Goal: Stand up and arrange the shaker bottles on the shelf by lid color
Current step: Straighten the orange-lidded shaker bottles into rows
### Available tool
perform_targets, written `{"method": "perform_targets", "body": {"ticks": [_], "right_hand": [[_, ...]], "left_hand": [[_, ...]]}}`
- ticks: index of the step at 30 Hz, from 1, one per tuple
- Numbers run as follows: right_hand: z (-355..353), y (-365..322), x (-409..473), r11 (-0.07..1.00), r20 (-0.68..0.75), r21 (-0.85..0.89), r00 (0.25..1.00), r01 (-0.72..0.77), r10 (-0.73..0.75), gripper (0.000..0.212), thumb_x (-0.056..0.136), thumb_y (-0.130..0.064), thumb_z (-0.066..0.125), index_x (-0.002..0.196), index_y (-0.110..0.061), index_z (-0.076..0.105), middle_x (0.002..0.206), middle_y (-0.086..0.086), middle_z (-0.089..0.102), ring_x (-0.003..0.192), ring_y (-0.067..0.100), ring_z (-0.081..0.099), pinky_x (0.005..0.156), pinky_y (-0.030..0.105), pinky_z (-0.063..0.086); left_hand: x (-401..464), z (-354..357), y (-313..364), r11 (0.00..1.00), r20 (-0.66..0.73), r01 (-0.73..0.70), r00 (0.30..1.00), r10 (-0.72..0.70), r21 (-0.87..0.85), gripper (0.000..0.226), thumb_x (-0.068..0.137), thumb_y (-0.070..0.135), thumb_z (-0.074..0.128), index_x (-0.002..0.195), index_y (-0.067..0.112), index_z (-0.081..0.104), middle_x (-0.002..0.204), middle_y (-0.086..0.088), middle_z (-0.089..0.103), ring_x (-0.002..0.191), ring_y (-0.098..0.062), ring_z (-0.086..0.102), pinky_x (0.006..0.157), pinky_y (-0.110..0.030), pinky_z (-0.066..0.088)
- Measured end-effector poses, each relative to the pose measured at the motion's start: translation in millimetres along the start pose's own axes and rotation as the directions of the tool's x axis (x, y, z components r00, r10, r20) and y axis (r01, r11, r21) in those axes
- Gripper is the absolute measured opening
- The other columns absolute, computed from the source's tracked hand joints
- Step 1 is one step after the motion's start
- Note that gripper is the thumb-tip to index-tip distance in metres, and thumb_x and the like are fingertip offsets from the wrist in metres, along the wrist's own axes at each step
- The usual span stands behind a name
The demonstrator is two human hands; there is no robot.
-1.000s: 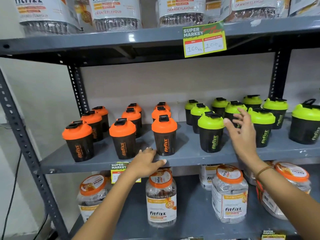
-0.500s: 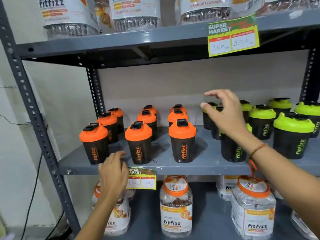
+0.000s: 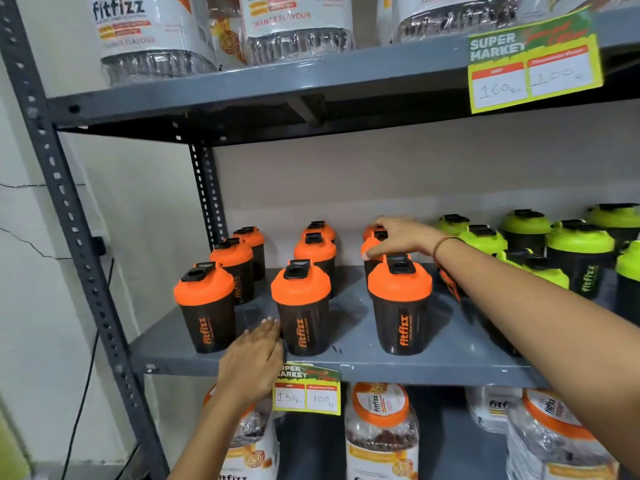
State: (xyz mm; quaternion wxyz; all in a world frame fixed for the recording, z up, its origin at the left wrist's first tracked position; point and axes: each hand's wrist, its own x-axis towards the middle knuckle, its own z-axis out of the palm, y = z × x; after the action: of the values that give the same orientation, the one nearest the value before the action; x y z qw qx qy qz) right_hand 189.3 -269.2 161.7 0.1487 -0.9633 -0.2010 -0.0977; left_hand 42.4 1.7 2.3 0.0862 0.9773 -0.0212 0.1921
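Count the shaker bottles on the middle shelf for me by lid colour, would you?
Orange-lid shakers: 9, in three rows of three; two sit partly under the right hand.
Green-lid shakers: 7 that I can make out; the right forearm and the picture's edge may hide more.
Total: 16 in view.

The shelf (image 3: 433, 362) was grey painted metal, smooth with a dull sheen, chipped at the front edge. Its upright (image 3: 69, 216) was perforated steel, matt. The shakers (image 3: 401, 327) had dark translucent plastic bodies, glossy, under smooth satin plastic lids, orange (image 3: 300, 284) or green (image 3: 580, 239). The jars (image 3: 381, 441) below were clear, shiny plastic with paper-like labels. The price tag (image 3: 306, 393) looked like glossy paper.
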Motion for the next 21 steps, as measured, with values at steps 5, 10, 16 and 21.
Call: {"method": "perform_targets", "body": {"ticks": [5,10,16,21], "right_hand": [[10,6,8,0.999,0.006,0.052,1.000,-0.001,0.001,0.070,0.075,-0.037,0.080,0.135,-0.015,0.051,0.133,0.011,0.056,0.118,0.029,0.054,0.096,0.038,0.048],[11,12,9,0.995,-0.024,0.098,1.000,-0.017,0.020,0.073,0.072,-0.034,0.082,0.136,-0.019,0.051,0.136,0.008,0.056,0.120,0.026,0.054,0.090,0.033,0.048],[6,27,7,0.991,-0.021,0.097,0.996,-0.087,0.090,0.074,0.072,-0.036,0.082,0.138,-0.025,0.050,0.138,0.009,0.054,0.120,0.029,0.054,0.087,0.034,0.050],[6,27,5,0.995,-0.031,0.060,0.996,-0.083,0.085,0.075,0.072,-0.041,0.081,0.138,-0.026,0.050,0.139,0.007,0.055,0.124,0.028,0.051,0.087,0.030,0.042]], "left_hand": [[-1,2,-2,1.000,-0.012,-0.003,1.000,0.002,-0.007,0.050,0.100,0.030,0.023,0.148,0.018,0.032,0.156,-0.002,0.032,0.143,-0.014,0.029,0.118,-0.032,0.020],[-2,2,0,1.000,-0.020,0.002,1.000,-0.002,0.000,0.050,0.100,0.030,0.023,0.148,0.019,0.032,0.156,-0.002,0.032,0.143,-0.013,0.029,0.117,-0.031,0.019],[-2,1,1,1.000,-0.015,0.002,1.000,-0.001,0.007,0.050,0.100,0.030,0.023,0.148,0.017,0.031,0.156,-0.002,0.031,0.144,-0.012,0.027,0.118,-0.032,0.017],[-2,0,2,1.000,-0.021,-0.004,1.000,0.005,0.012,0.050,0.100,0.029,0.023,0.148,0.018,0.032,0.156,-0.001,0.031,0.144,-0.012,0.027,0.117,-0.030,0.018]]}}
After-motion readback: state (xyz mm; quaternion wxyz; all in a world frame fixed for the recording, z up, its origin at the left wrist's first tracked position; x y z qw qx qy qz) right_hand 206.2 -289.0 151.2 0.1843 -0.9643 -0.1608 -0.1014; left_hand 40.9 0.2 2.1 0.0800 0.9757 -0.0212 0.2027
